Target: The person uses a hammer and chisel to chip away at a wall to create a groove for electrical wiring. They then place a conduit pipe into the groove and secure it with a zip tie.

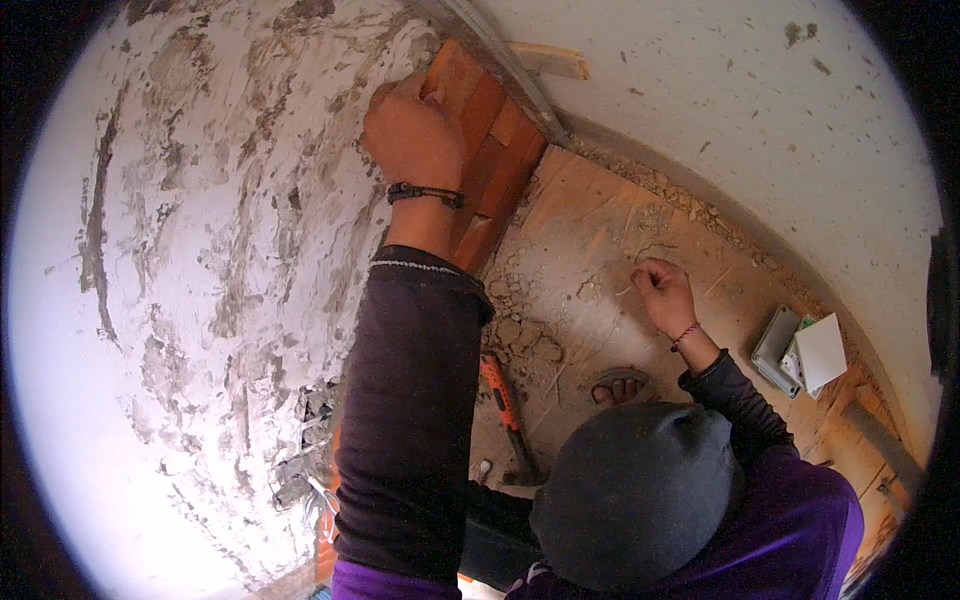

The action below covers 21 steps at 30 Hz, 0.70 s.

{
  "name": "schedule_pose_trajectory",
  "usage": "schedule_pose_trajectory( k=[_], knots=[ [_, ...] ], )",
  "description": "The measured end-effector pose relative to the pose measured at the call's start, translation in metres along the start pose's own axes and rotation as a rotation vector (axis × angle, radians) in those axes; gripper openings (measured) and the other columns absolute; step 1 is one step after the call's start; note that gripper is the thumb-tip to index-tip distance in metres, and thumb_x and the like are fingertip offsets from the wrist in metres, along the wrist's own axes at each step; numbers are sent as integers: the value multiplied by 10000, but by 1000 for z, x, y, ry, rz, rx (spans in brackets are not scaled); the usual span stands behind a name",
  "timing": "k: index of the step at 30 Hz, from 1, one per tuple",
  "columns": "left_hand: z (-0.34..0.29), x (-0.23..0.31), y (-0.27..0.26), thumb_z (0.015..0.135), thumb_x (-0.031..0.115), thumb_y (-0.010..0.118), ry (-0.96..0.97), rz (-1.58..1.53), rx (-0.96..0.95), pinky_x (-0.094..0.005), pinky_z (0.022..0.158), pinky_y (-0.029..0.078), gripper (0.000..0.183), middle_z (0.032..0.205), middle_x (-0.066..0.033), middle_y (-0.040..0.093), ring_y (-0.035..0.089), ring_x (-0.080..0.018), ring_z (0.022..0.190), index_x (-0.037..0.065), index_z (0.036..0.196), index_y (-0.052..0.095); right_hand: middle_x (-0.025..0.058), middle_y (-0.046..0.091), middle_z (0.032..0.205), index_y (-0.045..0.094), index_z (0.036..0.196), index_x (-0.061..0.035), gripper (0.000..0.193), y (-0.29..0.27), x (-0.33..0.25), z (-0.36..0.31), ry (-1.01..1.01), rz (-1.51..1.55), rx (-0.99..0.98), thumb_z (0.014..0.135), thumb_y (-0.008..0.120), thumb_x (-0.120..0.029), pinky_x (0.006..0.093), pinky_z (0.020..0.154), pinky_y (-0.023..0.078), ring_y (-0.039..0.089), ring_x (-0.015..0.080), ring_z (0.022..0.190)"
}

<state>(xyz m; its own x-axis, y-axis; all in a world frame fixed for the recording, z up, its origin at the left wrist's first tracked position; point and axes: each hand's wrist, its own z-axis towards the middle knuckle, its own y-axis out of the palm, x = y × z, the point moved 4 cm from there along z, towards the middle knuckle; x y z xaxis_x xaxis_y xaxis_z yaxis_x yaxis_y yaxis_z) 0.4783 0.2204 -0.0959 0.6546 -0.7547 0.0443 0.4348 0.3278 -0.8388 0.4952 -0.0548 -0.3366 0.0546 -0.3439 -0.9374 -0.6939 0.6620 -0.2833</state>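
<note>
Closest to my lens bulks a rounded dark-cloth knee (635, 495), on the floor side of the brick-tile strip (490, 160) that I take as my landmark. That strip, reddish-brown and laid in staggered pieces, runs along the foot of the plastered wall (220, 200); grey smears cover the white above it. Beyond the strip's far end, a speckled pale wall (760, 80) meets it at a corner. To the right of the strip spreads a dusty, board-like floor (600, 230). Across the strip's nearer part reaches the left arm's dark sleeve (405, 400), hiding some tiles from me. Beside the strip's lower edge I see crumbled rubble (525, 340), and nearer than that a hammer (500, 390) with an orange-and-black handle. At the strip's upper edge, the left hand (415, 130) is bent over, back toward me; its fingertips are hidden, so I cannot tell what it grips. Well right of the strip lies a grey case (775, 350) with a white card (822, 352) against it. Between strip and case, the right hand (668, 295) hangs over the floor, fingers curled narrow; whether they pinch anything I cannot tell.
</note>
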Motion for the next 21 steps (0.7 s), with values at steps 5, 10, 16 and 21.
schedule_pose_trajectory(
  k=[5,10,16,21],
  knots=[
    [1,-2,0,769,114,615,-22,-43,-22,-431,767,485,208,975,-144,639,612,-333,900,86,960,691,138,636,756,649,826,-6,189,0,-1,5,2,-15,8,837,535,-156,318,628,480,616,222,675],
    [0,-6,0,765,128,640,21,-15,-33,-407,761,496,233,1001,-140,638,614,-329,907,100,993,685,112,625,728,653,823,-17,172,4,0,10,-5,-24,17,836,564,-164,303,602,457,583,206,636],
    [-15,-2,-26,782,266,654,207,-148,205,-404,763,498,234,894,-160,656,612,-349,872,80,921,682,99,617,705,650,827,-38,158,-5,-58,9,39,106,9,832,620,-193,312,593,449,575,198,632],
    [-89,34,-37,872,297,620,-245,-730,-424,-289,629,451,295,748,-86,642,587,-163,667,8,898,675,124,631,744,648,846,-53,138,0,-155,17,-539,66,43,826,607,-183,385,578,470,605,300,671]
  ],
)
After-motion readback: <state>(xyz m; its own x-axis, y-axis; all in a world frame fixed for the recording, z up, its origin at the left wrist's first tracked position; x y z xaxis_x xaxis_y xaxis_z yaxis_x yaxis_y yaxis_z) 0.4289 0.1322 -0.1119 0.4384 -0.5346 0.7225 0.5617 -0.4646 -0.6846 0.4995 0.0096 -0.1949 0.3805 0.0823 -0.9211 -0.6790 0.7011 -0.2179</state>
